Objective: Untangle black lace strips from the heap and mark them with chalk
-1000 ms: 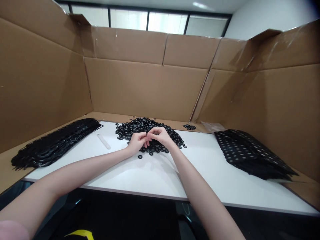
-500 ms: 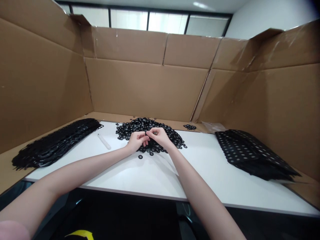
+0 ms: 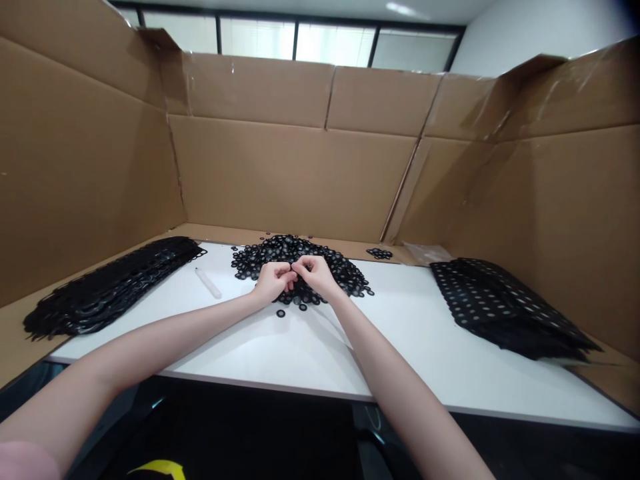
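Note:
A heap of small black rings [image 3: 270,255] lies on the white table [image 3: 410,347] near its far edge. Over the front of the heap my left hand [image 3: 273,280] and my right hand [image 3: 314,275] meet, fingertips pinched together. Both are curled closed on something small and dark between them, too small to name. A few loose rings [image 3: 281,313] lie just in front of my hands.
A stack of black ring-strips [image 3: 110,283] lies at the left, a stack of black punched sheets [image 3: 505,307] at the right. A white stick [image 3: 208,283] rests left of the heap. A small ring cluster [image 3: 379,253] sits behind. Cardboard walls [image 3: 300,173] enclose the table.
Both hands have stayed pinched together over the heap, shifting slightly away from me; the right hand's fingers have curled a bit more.

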The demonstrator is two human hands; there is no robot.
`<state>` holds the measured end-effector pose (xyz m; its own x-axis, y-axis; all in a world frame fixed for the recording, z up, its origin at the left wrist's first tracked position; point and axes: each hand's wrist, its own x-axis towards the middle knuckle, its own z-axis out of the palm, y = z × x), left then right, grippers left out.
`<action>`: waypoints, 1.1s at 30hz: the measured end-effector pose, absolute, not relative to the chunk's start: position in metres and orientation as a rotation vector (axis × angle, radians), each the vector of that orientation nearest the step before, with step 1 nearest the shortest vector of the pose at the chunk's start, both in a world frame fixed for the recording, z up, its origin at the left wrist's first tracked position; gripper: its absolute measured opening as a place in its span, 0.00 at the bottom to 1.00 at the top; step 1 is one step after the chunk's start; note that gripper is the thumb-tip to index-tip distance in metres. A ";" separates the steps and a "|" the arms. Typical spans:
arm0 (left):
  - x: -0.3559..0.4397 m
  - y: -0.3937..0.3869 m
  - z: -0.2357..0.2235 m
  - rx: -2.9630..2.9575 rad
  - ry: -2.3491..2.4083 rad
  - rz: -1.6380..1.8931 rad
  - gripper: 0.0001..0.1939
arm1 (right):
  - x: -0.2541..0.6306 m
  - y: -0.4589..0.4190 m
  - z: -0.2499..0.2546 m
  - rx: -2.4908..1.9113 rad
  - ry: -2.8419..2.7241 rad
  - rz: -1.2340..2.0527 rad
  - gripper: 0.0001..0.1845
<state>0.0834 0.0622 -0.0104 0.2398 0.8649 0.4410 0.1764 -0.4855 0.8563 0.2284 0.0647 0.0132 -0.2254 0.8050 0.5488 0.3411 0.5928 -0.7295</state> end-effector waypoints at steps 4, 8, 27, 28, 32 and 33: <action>0.083 0.062 -0.008 1.847 1.005 1.289 0.10 | 0.225 0.066 0.008 -0.969 -1.780 0.506 0.14; 0.081 0.060 -0.003 1.884 1.039 1.312 0.11 | 0.219 0.067 0.003 -0.984 -1.745 0.422 0.15; 0.077 0.058 0.010 1.811 0.757 1.254 0.19 | 0.226 0.063 0.013 -0.856 -1.615 0.621 0.18; 0.076 0.059 0.010 1.805 0.750 1.265 0.19 | 0.226 0.063 0.013 -0.857 -1.614 0.612 0.17; 0.072 0.062 0.012 1.795 0.724 1.275 0.19 | 0.228 0.063 0.014 -0.863 -1.636 0.568 0.14; 0.071 0.062 0.012 1.799 0.724 1.258 0.19 | 0.228 0.063 0.014 -0.862 -1.653 0.563 0.13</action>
